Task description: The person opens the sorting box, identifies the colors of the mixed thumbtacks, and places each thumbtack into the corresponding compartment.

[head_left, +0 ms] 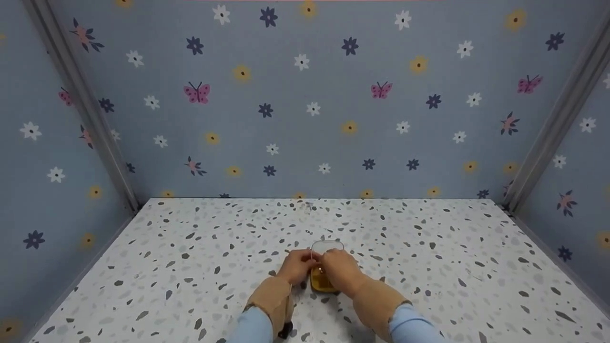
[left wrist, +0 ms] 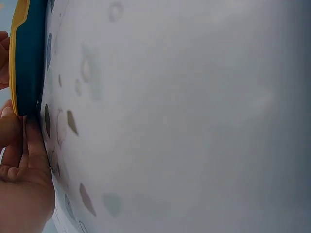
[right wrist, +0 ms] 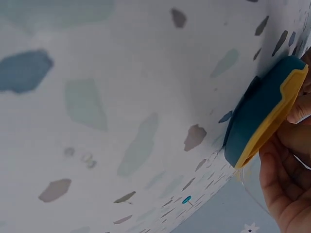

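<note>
In the head view, a small case (head_left: 323, 285) with a yellow rim and an amber-looking inside lies between the hands. A clear rounded lid (head_left: 329, 244) stands out from its far side. Both wrist views show its teal outer wall (left wrist: 30, 58). My left hand (head_left: 296, 265) pinches the case at its left edge, thumb and fingers close to the rim. From the right, my right hand (head_left: 342, 270) bends over the case with curled fingers at the rim (right wrist: 265, 138). Its fingertips are partly hidden, so anything small between them cannot be seen.
A speckled white tabletop (head_left: 205, 247) lies under the hands. Flowered blue panels (head_left: 305, 85) rise behind and at both sides, with grey posts (head_left: 88, 109) at the corners. Farther off in the right wrist view lies a tiny teal object (right wrist: 186, 199) with a thin stem.
</note>
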Tool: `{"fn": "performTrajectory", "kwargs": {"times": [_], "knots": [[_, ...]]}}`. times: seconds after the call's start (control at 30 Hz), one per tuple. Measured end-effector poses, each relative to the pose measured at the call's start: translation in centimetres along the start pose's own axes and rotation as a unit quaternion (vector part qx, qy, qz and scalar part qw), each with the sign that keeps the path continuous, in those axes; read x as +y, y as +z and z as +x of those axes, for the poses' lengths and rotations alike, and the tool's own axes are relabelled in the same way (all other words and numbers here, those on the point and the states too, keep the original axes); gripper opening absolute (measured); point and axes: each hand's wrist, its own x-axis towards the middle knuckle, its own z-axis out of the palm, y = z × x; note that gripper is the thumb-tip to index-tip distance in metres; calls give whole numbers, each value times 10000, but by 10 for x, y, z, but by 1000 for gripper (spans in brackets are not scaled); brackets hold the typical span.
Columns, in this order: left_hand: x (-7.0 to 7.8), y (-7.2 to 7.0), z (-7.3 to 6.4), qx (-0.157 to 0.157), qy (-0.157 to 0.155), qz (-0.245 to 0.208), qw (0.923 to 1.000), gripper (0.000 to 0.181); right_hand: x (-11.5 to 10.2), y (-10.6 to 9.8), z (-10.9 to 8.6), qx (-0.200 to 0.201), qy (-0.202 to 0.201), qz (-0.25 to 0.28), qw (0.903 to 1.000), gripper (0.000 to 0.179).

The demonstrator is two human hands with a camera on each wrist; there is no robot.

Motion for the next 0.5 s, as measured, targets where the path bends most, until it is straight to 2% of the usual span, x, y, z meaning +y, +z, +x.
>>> {"fn": "performTrajectory", "kwargs": {"times": [0.13, 0.27, 0.4, 0.5], "knots": [[-3, 3, -7, -26, -90, -57, 9999, 22, 1, 0, -8, 52, -261, 194, 9995, 27], [-6, 5, -13, -9, -88, -90, 9999, 20, 6, -5, -17, 267, -551, 576, 9965, 11], [-8, 7, -17, -40, -18, -130, 9999, 20, 19, -14, -27, 219, -455, 1133, 9923, 8], [-9, 9, -21, -83, -21, -151, 9998, 21, 32, -19, -36, 168, -339, 1348, 9902, 9]]}}
